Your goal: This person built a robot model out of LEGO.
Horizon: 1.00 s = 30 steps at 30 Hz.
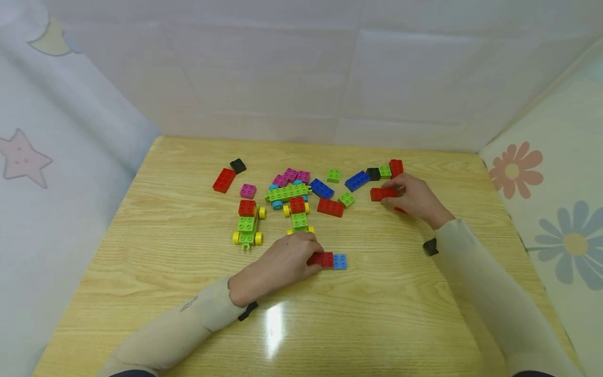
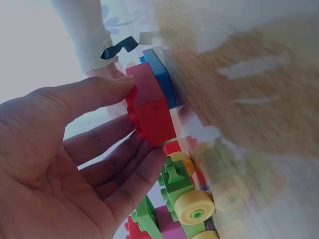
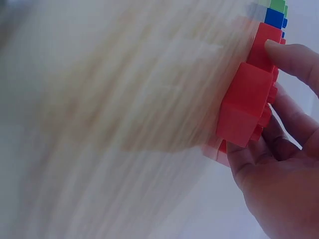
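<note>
Left hand has thumb and fingers pinched in on a red brick at the near middle, a light blue brick right against it — and the right hand has a similar pinch on another red brick, off to the right. Only writing I spot is some dark lettering on the left sleeve, too small to read. My count: two yellow-wheeled green cars, one blue-wheeled green base, two dark blue bricks, three light green bricks, four pink bricks. Shiny wood-grain table, pale walls — star, moon and flowers at the sides.
</note>
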Each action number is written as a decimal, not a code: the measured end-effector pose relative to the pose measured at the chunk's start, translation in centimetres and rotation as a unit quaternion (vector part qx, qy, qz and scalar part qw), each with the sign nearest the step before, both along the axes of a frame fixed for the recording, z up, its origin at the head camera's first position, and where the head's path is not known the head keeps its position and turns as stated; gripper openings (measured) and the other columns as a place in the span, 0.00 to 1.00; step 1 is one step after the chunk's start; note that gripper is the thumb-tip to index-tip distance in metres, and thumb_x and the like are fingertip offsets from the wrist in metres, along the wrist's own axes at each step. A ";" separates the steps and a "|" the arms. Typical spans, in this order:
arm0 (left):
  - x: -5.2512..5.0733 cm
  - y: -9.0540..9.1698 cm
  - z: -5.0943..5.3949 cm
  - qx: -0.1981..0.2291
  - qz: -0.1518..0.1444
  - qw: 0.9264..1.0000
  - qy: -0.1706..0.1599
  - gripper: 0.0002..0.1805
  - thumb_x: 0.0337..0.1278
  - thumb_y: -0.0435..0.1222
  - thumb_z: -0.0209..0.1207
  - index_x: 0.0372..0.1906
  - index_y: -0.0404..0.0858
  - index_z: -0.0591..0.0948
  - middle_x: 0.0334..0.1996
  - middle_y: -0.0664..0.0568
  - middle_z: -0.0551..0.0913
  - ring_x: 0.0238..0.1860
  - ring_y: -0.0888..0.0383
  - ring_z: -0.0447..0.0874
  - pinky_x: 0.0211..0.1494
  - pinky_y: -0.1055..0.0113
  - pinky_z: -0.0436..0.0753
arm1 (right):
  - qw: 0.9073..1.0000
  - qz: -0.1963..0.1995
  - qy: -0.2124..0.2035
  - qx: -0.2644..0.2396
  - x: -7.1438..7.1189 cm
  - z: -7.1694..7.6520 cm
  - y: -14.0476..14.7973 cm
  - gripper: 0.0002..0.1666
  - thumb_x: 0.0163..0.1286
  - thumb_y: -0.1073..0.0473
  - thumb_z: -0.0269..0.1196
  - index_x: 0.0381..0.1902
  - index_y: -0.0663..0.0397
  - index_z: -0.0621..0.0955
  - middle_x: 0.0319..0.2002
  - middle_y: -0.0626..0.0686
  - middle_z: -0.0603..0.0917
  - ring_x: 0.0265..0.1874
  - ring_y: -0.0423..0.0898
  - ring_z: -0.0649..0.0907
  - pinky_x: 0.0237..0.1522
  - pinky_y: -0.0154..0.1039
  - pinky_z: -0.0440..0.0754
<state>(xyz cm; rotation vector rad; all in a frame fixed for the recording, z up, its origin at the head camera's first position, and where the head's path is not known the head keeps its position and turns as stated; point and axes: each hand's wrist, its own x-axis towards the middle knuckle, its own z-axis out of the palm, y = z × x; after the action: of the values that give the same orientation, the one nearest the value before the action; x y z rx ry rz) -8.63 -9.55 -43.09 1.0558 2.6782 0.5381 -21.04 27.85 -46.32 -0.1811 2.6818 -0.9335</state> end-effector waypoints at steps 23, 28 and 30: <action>-0.1 -0.2 0.1 0.005 -0.001 1.000 -0.004 0.15 0.69 0.42 0.77 0.54 0.39 0.94 0.48 0.49 0.91 0.49 0.53 0.90 0.55 0.55 0.92 | 0.997 0.000 0.070 -0.012 4.3 1.9 -2.1 0.26 0.76 0.48 0.77 0.65 0.52 0.87 0.60 0.56 0.87 0.60 0.58 0.86 0.67 0.60 0.83; -0.2 -0.1 0.1 0.003 -0.001 1.000 -0.009 0.15 0.70 0.42 0.77 0.54 0.39 0.94 0.49 0.48 0.92 0.50 0.52 0.90 0.56 0.55 0.92 | 0.998 0.015 0.057 -0.018 5.9 1.9 -3.2 0.23 0.75 0.49 0.78 0.63 0.49 0.88 0.59 0.52 0.87 0.59 0.56 0.85 0.68 0.60 0.83; -0.1 -0.1 0.1 0.001 -0.001 1.000 -0.012 0.15 0.70 0.42 0.76 0.55 0.39 0.93 0.50 0.48 0.92 0.50 0.52 0.90 0.56 0.55 0.92 | 0.998 0.021 0.052 -0.024 6.7 1.8 -3.7 0.22 0.74 0.49 0.79 0.61 0.48 0.88 0.59 0.50 0.88 0.59 0.56 0.85 0.68 0.61 0.83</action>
<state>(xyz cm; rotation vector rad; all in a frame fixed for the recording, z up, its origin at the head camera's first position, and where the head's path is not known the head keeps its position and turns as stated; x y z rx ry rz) -8.77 -9.65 -43.04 1.0466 2.6570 0.5506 -14.39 24.12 -44.50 -0.3028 2.7396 -1.0020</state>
